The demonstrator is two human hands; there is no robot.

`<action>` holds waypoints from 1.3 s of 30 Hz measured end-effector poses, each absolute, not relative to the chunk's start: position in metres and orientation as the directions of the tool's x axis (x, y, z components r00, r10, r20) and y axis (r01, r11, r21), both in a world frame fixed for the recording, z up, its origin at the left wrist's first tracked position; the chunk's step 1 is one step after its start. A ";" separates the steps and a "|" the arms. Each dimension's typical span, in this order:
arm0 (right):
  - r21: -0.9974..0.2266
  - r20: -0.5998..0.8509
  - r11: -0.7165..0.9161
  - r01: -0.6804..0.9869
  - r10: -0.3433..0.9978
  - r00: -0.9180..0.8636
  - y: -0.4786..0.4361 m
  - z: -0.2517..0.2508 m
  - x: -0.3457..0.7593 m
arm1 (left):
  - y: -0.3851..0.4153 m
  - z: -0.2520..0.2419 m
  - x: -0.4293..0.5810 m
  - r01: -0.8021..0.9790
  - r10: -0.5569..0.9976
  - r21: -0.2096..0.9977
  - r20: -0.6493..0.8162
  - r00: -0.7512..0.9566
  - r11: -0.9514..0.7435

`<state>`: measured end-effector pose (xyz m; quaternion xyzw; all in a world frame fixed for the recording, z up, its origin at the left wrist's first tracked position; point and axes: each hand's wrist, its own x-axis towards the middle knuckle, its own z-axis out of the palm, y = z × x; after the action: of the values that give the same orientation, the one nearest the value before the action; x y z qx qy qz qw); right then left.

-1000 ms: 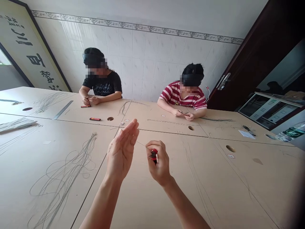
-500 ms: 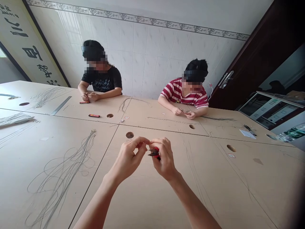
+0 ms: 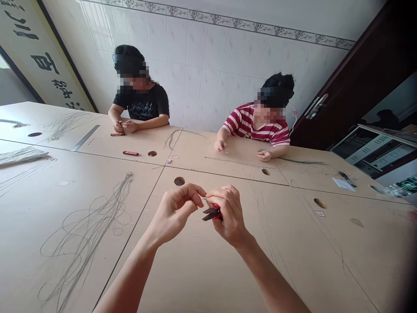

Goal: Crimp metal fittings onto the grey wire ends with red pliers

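Above the middle of the table, my right hand (image 3: 230, 215) is closed around pliers (image 3: 211, 212) with red handles; their dark jaws point left and stand slightly apart. My left hand (image 3: 174, 215) is pinched just beside it, fingertips almost touching the right hand's. Between the fingertips shows a tiny thin piece, too small to make out. To the left lies a bundle of thin grey cords (image 3: 94, 237), its looped strands spread toward me and small metal ends gathered at the far tip.
Across the table (image 3: 202, 269) sit a person in black (image 3: 143, 104) and a person in red stripes (image 3: 250, 124), both handling small things. Around them lie a red-and-black stick (image 3: 130, 153), a ruler (image 3: 85, 138) and more cords (image 3: 302, 161). Round holes (image 3: 179, 181) pierce the tabletop.
My fingertips have shifted slightly, and the pliers' jaws show more fully below them. The striped person's hands have moved apart. The whole view has tilted a little.
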<state>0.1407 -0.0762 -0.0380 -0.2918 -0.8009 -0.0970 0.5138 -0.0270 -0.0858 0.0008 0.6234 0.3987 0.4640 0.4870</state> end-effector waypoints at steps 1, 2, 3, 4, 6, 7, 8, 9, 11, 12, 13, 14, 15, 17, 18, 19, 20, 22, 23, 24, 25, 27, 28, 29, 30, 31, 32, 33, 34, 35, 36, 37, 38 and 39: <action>-0.139 0.877 0.813 0.565 0.366 -0.311 -0.076 -0.038 0.141 | -0.086 0.002 -0.027 0.041 0.949 0.980 0.176 0.260 -0.193; -0.134 0.874 0.815 0.563 0.366 -0.321 -0.076 -0.038 0.141 | -0.086 0.003 -0.027 0.042 0.951 0.983 0.162 0.262 -0.179; -0.129 0.869 0.817 0.563 0.366 -0.332 -0.076 -0.038 0.141 | -0.086 0.004 -0.027 0.049 0.954 0.985 0.150 0.260 -0.168; -0.123 0.866 0.817 0.563 0.366 -0.342 -0.076 -0.038 0.142 | -0.086 0.004 -0.027 0.057 0.957 0.985 0.141 0.254 -0.160; -0.109 0.858 0.817 0.566 0.365 -0.362 -0.076 -0.039 0.142 | -0.086 0.005 -0.026 0.074 0.960 0.985 0.130 0.249 -0.153; -0.103 0.853 0.817 0.568 0.366 -0.372 -0.075 -0.039 0.143 | -0.086 0.005 -0.026 0.083 0.960 0.985 0.124 0.251 -0.149; -0.096 0.848 0.817 0.569 0.366 -0.382 -0.075 -0.039 0.143 | -0.086 0.005 -0.026 0.092 0.960 0.985 0.117 0.254 -0.144; -0.089 0.844 0.817 0.569 0.365 -0.392 -0.075 -0.038 0.144 | -0.086 0.005 -0.026 0.101 0.960 0.985 0.108 0.258 -0.138; -0.075 0.836 0.821 0.566 0.362 -0.414 -0.074 -0.037 0.145 | -0.086 0.003 -0.027 0.119 0.959 0.985 0.094 0.266 -0.129; -0.067 0.831 0.823 0.564 0.359 -0.425 -0.074 -0.036 0.146 | -0.086 0.003 -0.028 0.128 0.959 0.984 0.088 0.270 -0.127; -0.055 0.826 0.825 0.562 0.354 -0.438 -0.074 -0.036 0.147 | -0.086 0.003 -0.029 0.139 0.958 0.982 0.082 0.276 -0.125; -0.043 0.820 0.828 0.559 0.349 -0.454 -0.074 -0.035 0.148 | -0.085 0.003 -0.029 0.149 0.957 0.981 0.077 0.281 -0.123; -0.029 0.812 0.830 0.556 0.344 -0.472 -0.073 -0.034 0.149 | -0.085 0.003 -0.029 0.159 0.956 0.980 0.073 0.286 -0.122; 0.001 0.792 0.836 0.549 0.335 -0.511 -0.073 -0.032 0.152 | -0.085 0.004 -0.029 0.179 0.954 0.976 0.066 0.291 -0.122; 0.013 0.783 0.837 0.548 0.332 -0.526 -0.072 -0.031 0.153 | -0.085 0.004 -0.029 0.188 0.954 0.975 0.062 0.294 -0.122; 0.024 0.776 0.837 0.547 0.329 -0.538 -0.072 -0.030 0.154 | -0.085 0.004 -0.029 0.198 0.953 0.973 0.058 0.298 -0.121; 0.032 0.773 0.836 0.547 0.326 -0.545 -0.072 -0.029 0.154 | -0.085 0.005 -0.029 0.208 0.952 0.971 0.054 0.301 -0.120; 0.049 0.770 0.835 0.548 0.318 -0.554 -0.071 -0.028 0.155 | -0.085 0.004 -0.030 0.223 0.951 0.968 0.041 0.305 -0.114; 0.057 0.767 0.835 0.547 0.314 -0.559 -0.071 -0.027 0.155 | -0.085 0.004 -0.030 0.225 0.951 0.968 0.038 0.308 -0.112; 0.064 0.764 0.835 0.546 0.311 -0.565 -0.071 -0.026 0.155 | -0.085 0.004 -0.030 0.225 0.950 0.968 0.037 0.311 -0.112; 0.071 0.761 0.836 0.544 0.308 -0.572 -0.071 -0.026 0.156 | -0.085 0.003 -0.030 0.224 0.948 0.968 0.037 0.315 -0.112; 0.083 0.753 0.837 0.541 0.303 -0.584 -0.071 -0.025 0.156 | -0.085 0.003 -0.031 0.221 0.946 0.968 0.040 0.322 -0.116; 0.088 0.751 0.837 0.540 0.300 -0.588 -0.071 -0.024 0.156 | -0.085 0.003 -0.031 0.219 0.945 0.968 0.042 0.325 -0.119; 0.093 0.747 0.837 0.540 0.300 -0.593 -0.071 -0.023 0.156 | -0.084 0.003 -0.031 0.219 0.944 0.968 0.043 0.328 -0.121; 0.098 0.744 0.836 0.540 0.299 -0.597 -0.071 -0.023 0.157 | -0.084 0.002 -0.032 0.219 0.943 0.968 0.045 0.330 -0.123; 0.102 0.741 0.835 0.541 0.299 -0.601 -0.071 -0.022 0.157 | -0.084 0.002 -0.032 0.220 0.943 0.967 0.046 0.330 -0.125; 0.107 0.737 0.834 0.541 0.298 -0.606 -0.071 -0.022 0.157 | -0.084 0.002 -0.032 0.222 0.942 0.967 0.048 0.333 -0.127; 0.111 0.733 0.835 0.539 0.298 -0.612 -0.071 -0.022 0.158 | -0.084 0.002 -0.032 0.225 0.941 0.966 0.048 0.335 -0.130; 0.114 0.727 0.836 0.537 0.298 -0.618 -0.071 -0.022 0.158 | -0.083 0.001 -0.032 0.229 0.940 0.964 0.049 0.337 -0.133; 0.116 0.723 0.837 0.534 0.298 -0.624 -0.071 -0.022 0.158 | -0.083 0.001 -0.032 0.234 0.940 0.963 0.050 0.338 -0.136; 0.118 0.719 0.840 0.530 0.296 -0.629 -0.071 -0.022 0.158 | -0.083 0.000 -0.033 0.237 0.939 0.961 0.052 0.341 -0.140; 0.120 0.716 0.842 0.527 0.294 -0.633 -0.070 -0.022 0.158 | -0.082 0.000 -0.033 0.239 0.937 0.960 0.055 0.344 -0.144; 0.122 0.716 0.843 0.524 0.291 -0.635 -0.070 -0.022 0.158 | -0.082 -0.001 -0.034 0.239 0.936 0.959 0.058 0.348 -0.149; 0.125 0.718 0.843 0.523 0.288 -0.634 -0.070 -0.022 0.158 | -0.082 -0.002 -0.034 0.238 0.934 0.959 0.062 0.353 -0.154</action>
<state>0.1580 -0.0700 -0.0216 -0.2279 -0.8892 -0.1629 0.3618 -0.0341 -0.0823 -0.0016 0.6677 0.4387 0.3622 0.4801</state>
